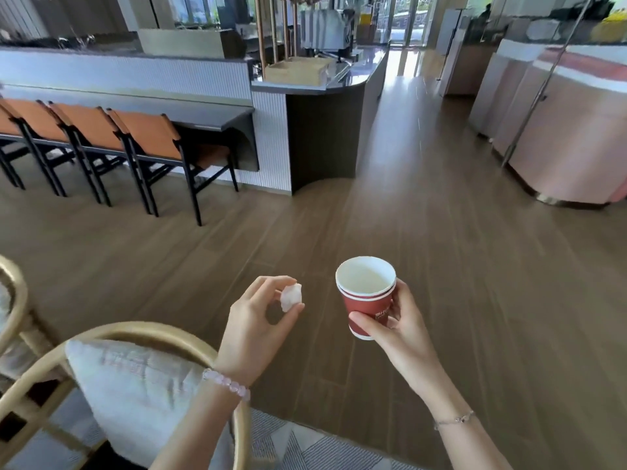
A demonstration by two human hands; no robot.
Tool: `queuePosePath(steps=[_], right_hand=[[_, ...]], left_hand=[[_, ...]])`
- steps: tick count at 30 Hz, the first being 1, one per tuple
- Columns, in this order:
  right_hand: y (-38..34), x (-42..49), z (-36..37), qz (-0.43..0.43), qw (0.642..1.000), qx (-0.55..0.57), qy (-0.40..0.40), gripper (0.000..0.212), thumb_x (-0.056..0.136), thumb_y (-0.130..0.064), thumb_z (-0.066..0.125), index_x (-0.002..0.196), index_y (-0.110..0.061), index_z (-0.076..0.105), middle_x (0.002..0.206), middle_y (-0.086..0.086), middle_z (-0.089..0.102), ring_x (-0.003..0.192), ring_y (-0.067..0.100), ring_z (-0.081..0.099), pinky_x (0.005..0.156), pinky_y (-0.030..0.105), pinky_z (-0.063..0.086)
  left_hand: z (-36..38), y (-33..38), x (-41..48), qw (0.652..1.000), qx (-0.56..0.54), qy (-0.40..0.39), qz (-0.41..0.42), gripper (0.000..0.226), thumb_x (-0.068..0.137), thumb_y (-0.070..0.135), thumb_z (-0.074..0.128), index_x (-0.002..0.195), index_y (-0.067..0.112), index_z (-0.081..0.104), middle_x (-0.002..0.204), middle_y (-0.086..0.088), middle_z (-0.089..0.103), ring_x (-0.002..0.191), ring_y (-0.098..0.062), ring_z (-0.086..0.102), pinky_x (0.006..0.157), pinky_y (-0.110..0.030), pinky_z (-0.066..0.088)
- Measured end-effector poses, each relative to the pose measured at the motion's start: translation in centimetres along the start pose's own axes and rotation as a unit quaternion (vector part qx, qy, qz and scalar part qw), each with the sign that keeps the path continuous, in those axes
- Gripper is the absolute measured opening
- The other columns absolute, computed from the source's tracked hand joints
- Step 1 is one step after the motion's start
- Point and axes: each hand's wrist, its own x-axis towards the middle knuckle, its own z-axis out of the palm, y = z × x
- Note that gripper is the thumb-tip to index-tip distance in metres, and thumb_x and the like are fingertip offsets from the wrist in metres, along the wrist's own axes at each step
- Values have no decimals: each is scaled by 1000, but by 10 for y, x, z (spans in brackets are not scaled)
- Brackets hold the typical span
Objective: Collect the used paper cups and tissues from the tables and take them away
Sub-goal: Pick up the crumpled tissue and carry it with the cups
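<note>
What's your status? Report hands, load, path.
Left hand pinching crumpled tissue. Right hand holding stacked red paper cups. Floor ahead open.

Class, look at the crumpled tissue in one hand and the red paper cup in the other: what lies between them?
Nothing: in the head view only bare wooden floor shows in the gap between tissue and cup.

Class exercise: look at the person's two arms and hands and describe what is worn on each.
Both forearms are bare, with no sleeves and no gloves. By the left hand, the wrist carries a bracelet of round pale pink beads. By the right hand, the wrist has a thin silver chain bracelet with a small charm. No rings are visible.
</note>
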Motion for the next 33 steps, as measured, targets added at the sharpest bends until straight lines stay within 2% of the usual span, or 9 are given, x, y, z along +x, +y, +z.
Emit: queuePosePath(steps=[6, 9, 14, 20, 27, 33], right_hand=[[0, 118, -33, 18, 998, -3, -55, 63, 73, -2, 78, 126, -19, 48, 117, 4, 61, 96, 10, 66, 71, 30, 58], [5, 168, -31, 23, 997, -3, -74, 63, 73, -1, 77, 126, -19, 48, 116, 2, 62, 95, 8, 66, 71, 30, 58], [18, 247, -9, 33, 991, -4, -127, 63, 74, 1, 76, 127, -17, 47, 111, -3, 63, 91, 1, 66, 67, 19, 55], [36, 356, 45, 34, 987, 1, -158, 62, 73, 0, 77, 125, -19, 49, 113, 0, 62, 95, 9, 66, 73, 33, 59], [27, 499, 153, 5, 975, 6, -222, 59, 75, 3, 74, 125, -14, 48, 110, 0, 62, 89, -2, 65, 66, 14, 53], [34, 582, 255, 1, 955, 4, -296, 58, 74, 4, 74, 122, -16, 48, 108, -2, 61, 86, -7, 63, 64, 9, 51]], left_hand=[[49, -8, 83, 999, 0, 31, -42, 26, 76, 14, 76, 97, 24, 66, 97, 17, 63, 85, -2, 62, 76, -10, 44], [59, -21, 115, 996, 12, 50, -67, 25, 75, 13, 76, 97, 21, 67, 96, 16, 63, 85, -1, 62, 77, -9, 43], [68, -62, 172, 990, 30, 81, -110, 23, 77, 13, 74, 98, 18, 67, 97, 13, 64, 86, 0, 62, 77, -5, 41], [62, -131, 255, 986, 40, 102, -126, 24, 78, 14, 74, 99, 21, 66, 98, 14, 63, 86, 0, 61, 77, -5, 40], [9, -223, 367, 975, 64, 152, -149, 24, 79, 17, 73, 101, 24, 65, 100, 16, 62, 87, -1, 61, 80, -8, 42], [-42, -291, 415, 954, 103, 201, -199, 24, 80, 20, 72, 101, 25, 64, 99, 18, 61, 89, -3, 60, 79, -10, 43]])
